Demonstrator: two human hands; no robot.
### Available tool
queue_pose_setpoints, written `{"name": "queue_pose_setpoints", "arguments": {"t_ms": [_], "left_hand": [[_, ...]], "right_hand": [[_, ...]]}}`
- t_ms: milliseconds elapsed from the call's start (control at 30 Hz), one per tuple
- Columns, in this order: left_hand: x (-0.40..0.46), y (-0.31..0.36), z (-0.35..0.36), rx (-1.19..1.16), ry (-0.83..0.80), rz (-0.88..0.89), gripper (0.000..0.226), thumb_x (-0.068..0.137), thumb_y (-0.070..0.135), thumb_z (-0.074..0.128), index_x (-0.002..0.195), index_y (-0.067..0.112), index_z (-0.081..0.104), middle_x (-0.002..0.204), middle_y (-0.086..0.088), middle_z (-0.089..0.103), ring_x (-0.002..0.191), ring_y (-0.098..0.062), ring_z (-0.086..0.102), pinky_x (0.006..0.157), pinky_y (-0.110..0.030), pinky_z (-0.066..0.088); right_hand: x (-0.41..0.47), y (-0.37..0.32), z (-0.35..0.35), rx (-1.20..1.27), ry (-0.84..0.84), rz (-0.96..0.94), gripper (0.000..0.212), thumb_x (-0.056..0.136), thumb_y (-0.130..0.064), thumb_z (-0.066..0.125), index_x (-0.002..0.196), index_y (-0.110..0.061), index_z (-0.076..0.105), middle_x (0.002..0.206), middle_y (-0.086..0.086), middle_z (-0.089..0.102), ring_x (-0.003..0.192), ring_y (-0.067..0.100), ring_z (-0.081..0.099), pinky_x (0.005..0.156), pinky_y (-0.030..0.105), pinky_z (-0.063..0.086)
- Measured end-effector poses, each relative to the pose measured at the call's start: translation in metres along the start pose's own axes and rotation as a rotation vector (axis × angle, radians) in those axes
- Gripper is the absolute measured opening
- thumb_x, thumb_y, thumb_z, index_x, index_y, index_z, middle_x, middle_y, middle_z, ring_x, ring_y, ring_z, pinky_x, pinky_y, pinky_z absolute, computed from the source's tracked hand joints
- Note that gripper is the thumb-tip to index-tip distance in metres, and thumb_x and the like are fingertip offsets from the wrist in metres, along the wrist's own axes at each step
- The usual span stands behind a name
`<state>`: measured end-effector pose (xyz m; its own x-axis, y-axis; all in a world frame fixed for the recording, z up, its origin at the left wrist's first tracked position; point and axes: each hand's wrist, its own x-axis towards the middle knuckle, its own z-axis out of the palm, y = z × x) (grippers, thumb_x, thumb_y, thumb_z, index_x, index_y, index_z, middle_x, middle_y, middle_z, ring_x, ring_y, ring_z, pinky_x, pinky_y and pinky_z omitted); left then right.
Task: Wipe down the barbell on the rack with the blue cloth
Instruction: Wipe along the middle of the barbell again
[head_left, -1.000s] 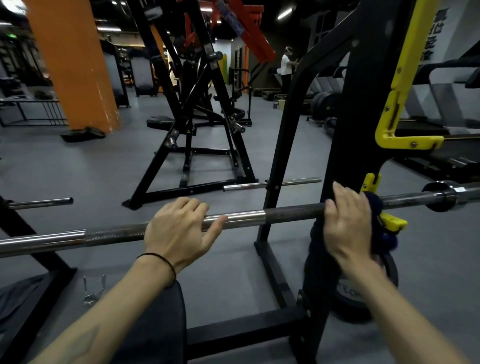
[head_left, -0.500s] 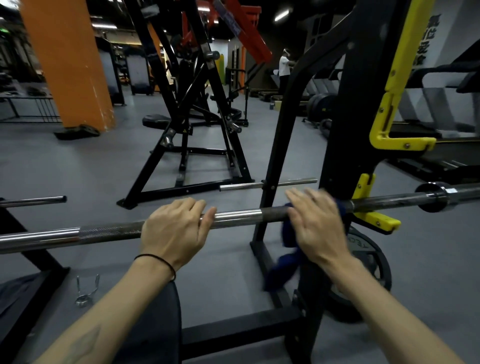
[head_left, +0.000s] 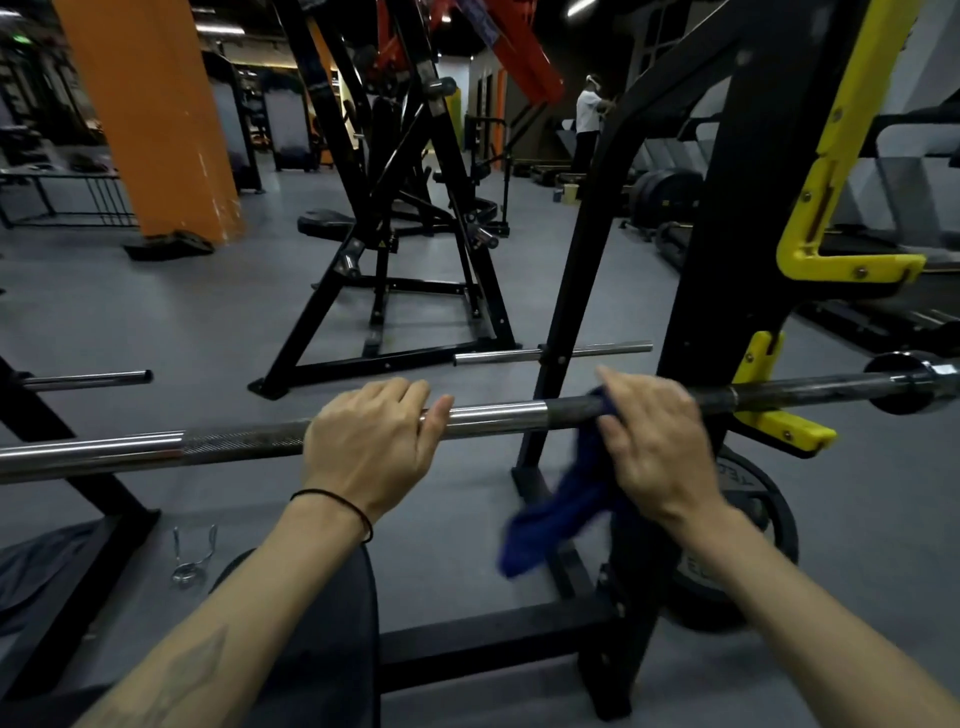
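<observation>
The barbell (head_left: 498, 418) lies across the rack (head_left: 727, 260) from left to right, resting on a yellow hook (head_left: 784, 426) at the right upright. The left hand (head_left: 371, 441) sits on top of the bar near its middle, fingers curled over the far side and thumb along the chrome, a loose grip on the bar. The right hand (head_left: 657, 441), blurred, presses the blue cloth (head_left: 566, 499) against the bar just left of the upright, fingers wrapped over cloth and bar together; most of the cloth hangs down below it. A spring collar (head_left: 193, 556) lies on the grey floor (head_left: 156, 322) at near left.
</observation>
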<state>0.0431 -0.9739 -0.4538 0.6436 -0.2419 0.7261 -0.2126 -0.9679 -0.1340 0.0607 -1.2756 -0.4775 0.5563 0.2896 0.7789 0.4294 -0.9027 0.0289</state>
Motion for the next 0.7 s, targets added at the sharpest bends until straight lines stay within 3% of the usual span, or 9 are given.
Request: {"name": "queue_pose_setpoints", "arguments": {"t_ms": [67, 167, 200, 300, 400, 567, 700], "left_hand": [[0.001, 0.003, 0.003, 0.029, 0.037, -0.013, 0.059, 0.108, 0.045, 0.021, 0.080, 0.017, 0.064, 0.073, -0.001, 0.062, 0.068, -0.026, 0.061, 0.057, -0.037, 0.042], [0.004, 0.006, 0.005, 0.057, 0.075, -0.041, 0.058, 0.107, 0.040, 0.028, 0.066, 0.017, 0.060, 0.064, -0.002, 0.059, 0.060, -0.027, 0.058, 0.053, -0.035, 0.037], [0.002, 0.006, 0.005, 0.061, 0.076, -0.034, 0.058, 0.108, 0.040, 0.028, 0.066, 0.017, 0.060, 0.064, -0.002, 0.059, 0.060, -0.027, 0.059, 0.053, -0.035, 0.037], [0.004, 0.001, 0.005, 0.072, 0.047, -0.005, 0.059, 0.108, 0.039, 0.022, 0.071, 0.018, 0.063, 0.068, -0.003, 0.063, 0.063, -0.027, 0.061, 0.054, -0.037, 0.040], [0.000, -0.001, 0.003, 0.055, 0.041, 0.019, 0.056, 0.108, 0.041, 0.022, 0.076, 0.018, 0.062, 0.071, -0.002, 0.063, 0.065, -0.028, 0.061, 0.056, -0.038, 0.039], [-0.002, 0.002, 0.007, 0.029, 0.093, 0.018, 0.053, 0.109, 0.039, 0.025, 0.078, 0.017, 0.063, 0.071, -0.002, 0.061, 0.065, -0.028, 0.060, 0.055, -0.039, 0.041], [0.002, 0.005, 0.008, 0.062, 0.127, -0.014, 0.055, 0.108, 0.036, 0.030, 0.066, 0.015, 0.060, 0.064, -0.004, 0.060, 0.058, -0.028, 0.058, 0.050, -0.037, 0.038]], "right_hand": [[-0.005, 0.007, 0.007, -0.012, 0.114, 0.147, 0.058, 0.110, -0.039, 0.022, 0.135, -0.003, 0.060, 0.118, 0.015, 0.065, 0.111, 0.035, 0.057, 0.110, 0.047, 0.033], [0.019, -0.061, 0.037, 0.084, 0.356, 0.557, 0.057, 0.109, -0.036, 0.023, 0.116, -0.004, 0.069, 0.101, 0.015, 0.065, 0.102, 0.037, 0.057, 0.110, 0.054, 0.034], [0.026, -0.093, 0.046, 0.153, 0.359, 0.524, 0.057, 0.109, -0.037, 0.024, 0.117, -0.003, 0.069, 0.100, 0.015, 0.064, 0.101, 0.037, 0.057, 0.107, 0.054, 0.036], [0.026, -0.155, 0.048, 0.214, 0.127, 0.114, 0.062, 0.108, -0.045, 0.028, 0.143, -0.003, 0.056, 0.123, 0.011, 0.064, 0.116, 0.030, 0.055, 0.113, 0.046, 0.033], [0.020, -0.102, 0.027, 0.097, 0.006, -0.113, 0.065, 0.108, -0.048, 0.027, 0.150, -0.003, 0.048, 0.134, 0.013, 0.062, 0.119, 0.030, 0.057, 0.111, 0.041, 0.033], [0.002, 0.025, 0.002, -0.057, 0.111, 0.149, 0.063, 0.111, -0.042, 0.020, 0.134, -0.002, 0.063, 0.104, 0.014, 0.069, 0.095, 0.036, 0.062, 0.098, 0.047, 0.040], [0.018, -0.034, 0.029, 0.018, 0.335, 0.527, 0.057, 0.110, -0.029, 0.021, 0.099, -0.003, 0.071, 0.087, 0.015, 0.062, 0.089, 0.037, 0.058, 0.103, 0.057, 0.040]]}}
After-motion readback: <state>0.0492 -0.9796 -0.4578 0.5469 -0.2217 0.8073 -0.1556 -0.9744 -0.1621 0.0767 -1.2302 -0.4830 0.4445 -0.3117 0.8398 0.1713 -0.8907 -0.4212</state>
